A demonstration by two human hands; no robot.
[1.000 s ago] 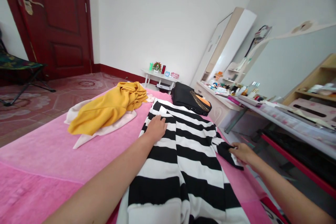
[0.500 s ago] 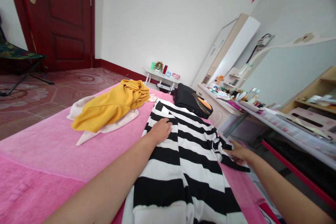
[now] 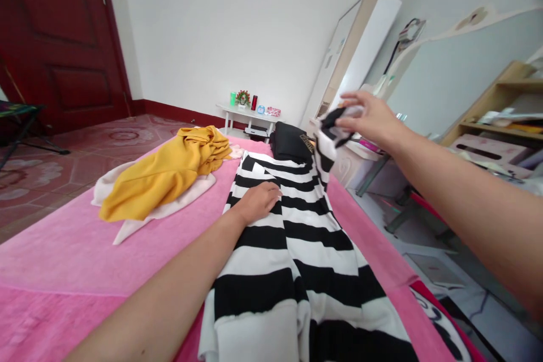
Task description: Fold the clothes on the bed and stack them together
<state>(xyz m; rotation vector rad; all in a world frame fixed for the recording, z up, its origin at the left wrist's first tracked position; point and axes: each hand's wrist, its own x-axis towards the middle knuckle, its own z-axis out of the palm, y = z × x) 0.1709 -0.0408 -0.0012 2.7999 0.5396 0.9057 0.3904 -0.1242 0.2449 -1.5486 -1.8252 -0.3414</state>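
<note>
A black-and-white striped sweater (image 3: pixel 263 257) lies spread lengthwise on a pink bedcover (image 3: pixel 169 243). My left hand (image 3: pixel 261 201) rests flat on its upper middle, palm down, fingers stretched and holding nothing. Raised above the sweater's far right side, my right hand (image 3: pixel 365 116) pinches the end of the striped sleeve (image 3: pixel 326 150) between thumb and fingers. The sleeve hangs from that grip down to the shoulder.
To the left lies a crumpled yellow garment (image 3: pixel 156 181) over a pale pink one (image 3: pixel 190 195). A folded black garment (image 3: pixel 291 143) sits beyond the sweater. A cluttered dressing table (image 3: pixel 365 153) flanks the bed's right side; a low white table (image 3: pixel 250 113) stands at the far wall.
My right hand has lifted the sleeve up and inward from the bed's right edge. My left hand stays on the sweater. The camera view has shifted slightly right.
</note>
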